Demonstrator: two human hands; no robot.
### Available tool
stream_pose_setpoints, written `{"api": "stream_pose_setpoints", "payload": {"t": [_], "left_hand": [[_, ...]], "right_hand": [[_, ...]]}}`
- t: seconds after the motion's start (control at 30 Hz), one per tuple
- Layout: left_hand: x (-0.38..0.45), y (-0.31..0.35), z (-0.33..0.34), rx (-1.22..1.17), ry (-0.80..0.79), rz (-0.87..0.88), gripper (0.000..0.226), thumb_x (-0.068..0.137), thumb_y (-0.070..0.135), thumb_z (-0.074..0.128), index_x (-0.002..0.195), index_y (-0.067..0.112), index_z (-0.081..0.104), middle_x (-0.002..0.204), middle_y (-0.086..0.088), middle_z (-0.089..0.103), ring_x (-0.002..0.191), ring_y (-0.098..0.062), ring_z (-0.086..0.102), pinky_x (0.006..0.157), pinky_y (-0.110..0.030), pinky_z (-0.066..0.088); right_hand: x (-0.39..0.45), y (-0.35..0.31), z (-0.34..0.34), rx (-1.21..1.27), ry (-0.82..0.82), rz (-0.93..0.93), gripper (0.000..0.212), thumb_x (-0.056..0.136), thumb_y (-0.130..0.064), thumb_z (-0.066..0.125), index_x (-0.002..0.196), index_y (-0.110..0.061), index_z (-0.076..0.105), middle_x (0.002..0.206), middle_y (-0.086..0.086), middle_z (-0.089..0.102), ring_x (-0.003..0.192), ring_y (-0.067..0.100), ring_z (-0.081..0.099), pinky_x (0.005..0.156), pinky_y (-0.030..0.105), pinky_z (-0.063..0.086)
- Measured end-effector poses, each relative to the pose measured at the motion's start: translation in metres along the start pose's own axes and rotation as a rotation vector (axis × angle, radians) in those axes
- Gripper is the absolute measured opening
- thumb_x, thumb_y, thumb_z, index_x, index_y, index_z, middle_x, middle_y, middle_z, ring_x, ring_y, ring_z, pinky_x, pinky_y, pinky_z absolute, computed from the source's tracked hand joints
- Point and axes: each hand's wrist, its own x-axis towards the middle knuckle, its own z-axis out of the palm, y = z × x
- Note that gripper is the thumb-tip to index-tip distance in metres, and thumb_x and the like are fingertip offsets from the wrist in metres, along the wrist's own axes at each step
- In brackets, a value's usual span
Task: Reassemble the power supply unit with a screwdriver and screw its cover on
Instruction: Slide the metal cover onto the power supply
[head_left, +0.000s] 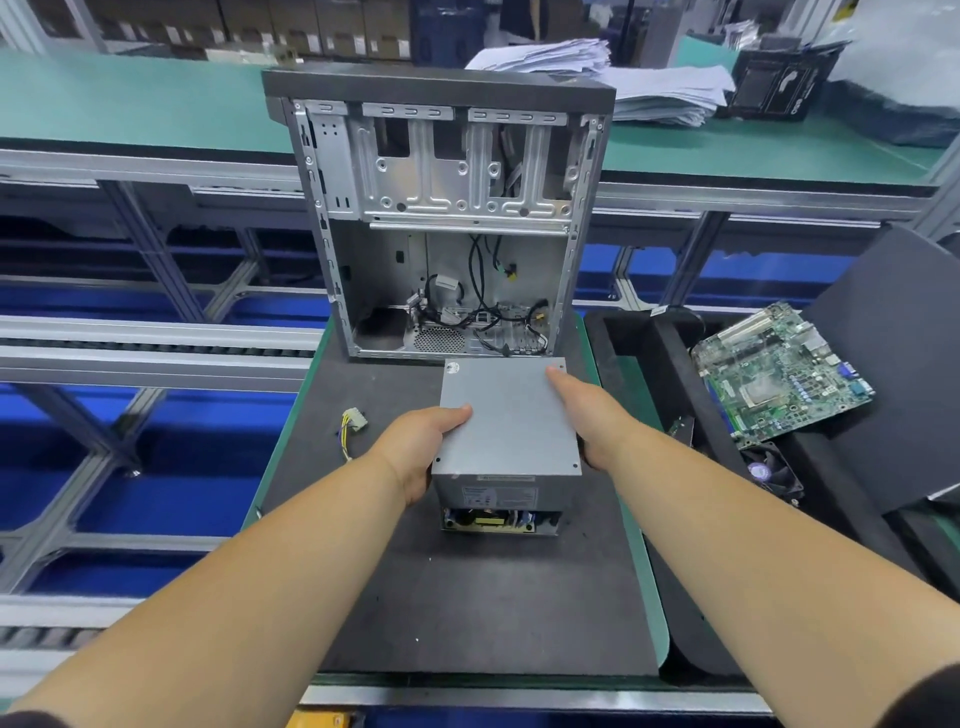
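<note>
Grey steel: the power supply unit sits on the dark mat in front of the open computer case, its cover laid on top.
Left grip: my left hand wraps the near-left edge of the cover, thumb on top, fingers curled down the side.
Right grip: my right hand lies along the right edge with a finger stretched flat toward the far corner screw hole; whether the lower fingers curl under I cannot tell.
Step in hand: seating the cover, I judge; no screws are in yet.
Doing it well: I would press evenly at both edges, slide the cover until its corner holes line up with the body, and close the gap at the near face, where the circuit board shows, before driving anything.
Loose lead: a connector with coloured wires lies left of the unit, apart from it.
Hidden: no screwdriver or screws in view; the unit's far and right sides are masked.
Beside: a motherboard rests on the right.
</note>
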Motion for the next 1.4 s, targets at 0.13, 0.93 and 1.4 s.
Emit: {"api": "stream_pose_setpoints", "payload": {"t": [0.13, 0.93, 1.4], "left_hand": [[0.000, -0.001, 0.002, -0.005, 0.007, 0.012, 0.014, 0.091, 0.020, 0.065, 0.098, 0.009, 0.071, 0.096, -0.007, 0.076, 0.095, -0.026, 0.071, 0.098, -0.043, 0.051], [0.003, 0.004, 0.001, -0.039, -0.045, -0.056, 0.022, 0.091, 0.022, 0.065, 0.107, 0.007, 0.069, 0.100, -0.009, 0.076, 0.091, -0.025, 0.073, 0.084, -0.039, 0.057], [0.004, 0.005, 0.002, 0.139, 0.005, 0.035, 0.014, 0.093, 0.024, 0.064, 0.094, 0.013, 0.071, 0.091, -0.003, 0.077, 0.089, -0.021, 0.072, 0.091, -0.037, 0.054]], "right_hand": [[0.002, -0.003, 0.004, 0.024, 0.006, -0.037, 0.040, 0.104, -0.029, 0.046, 0.137, -0.006, 0.051, 0.134, 0.015, 0.059, 0.123, 0.033, 0.056, 0.109, 0.049, 0.040], [0.010, -0.014, 0.002, -0.100, 0.010, 0.030, 0.041, 0.105, -0.030, 0.043, 0.141, -0.011, 0.044, 0.133, 0.017, 0.058, 0.118, 0.037, 0.059, 0.101, 0.055, 0.046], [0.015, -0.007, 0.004, -0.473, 0.125, -0.025, 0.055, 0.104, -0.043, 0.038, 0.145, -0.007, 0.042, 0.145, 0.013, 0.049, 0.129, 0.034, 0.049, 0.109, 0.045, 0.040]]}}
